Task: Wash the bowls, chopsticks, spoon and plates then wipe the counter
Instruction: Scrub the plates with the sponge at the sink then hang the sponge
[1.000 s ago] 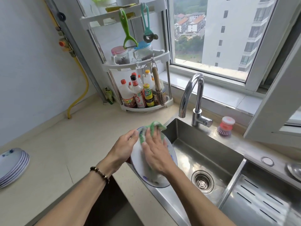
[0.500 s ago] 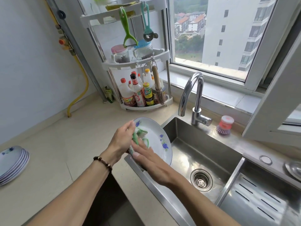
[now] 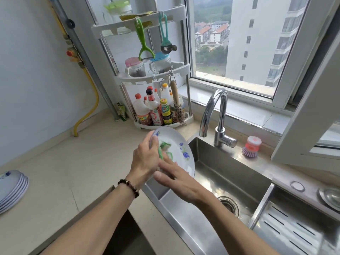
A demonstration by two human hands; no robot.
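A white plate (image 3: 181, 150) with blue flowers is held tilted over the left edge of the steel sink (image 3: 220, 173), its face turned toward me. My left hand (image 3: 145, 161) grips its left rim, thumb over the face. A green cloth (image 3: 164, 150) lies crumpled on the plate's face beside that thumb. My right hand (image 3: 176, 179) lies with straight fingers against the plate's lower part, just below the cloth; it is motion-blurred. A stack of several similar plates (image 3: 11, 190) sits on the beige counter (image 3: 64, 172) at the far left.
A curved faucet (image 3: 215, 111) stands behind the sink, a red-and-purple dish brush (image 3: 252, 146) to its right. A corner rack (image 3: 156, 107) of bottles and jars fills the back. An open window sash (image 3: 303, 107) juts in at the right. A slotted drain tray (image 3: 294, 227) adjoins the sink.
The plate was turned from its back to its flowered face. My right hand slid from the top of the plate down to its lower part. The cloth now lies uncovered on the face.
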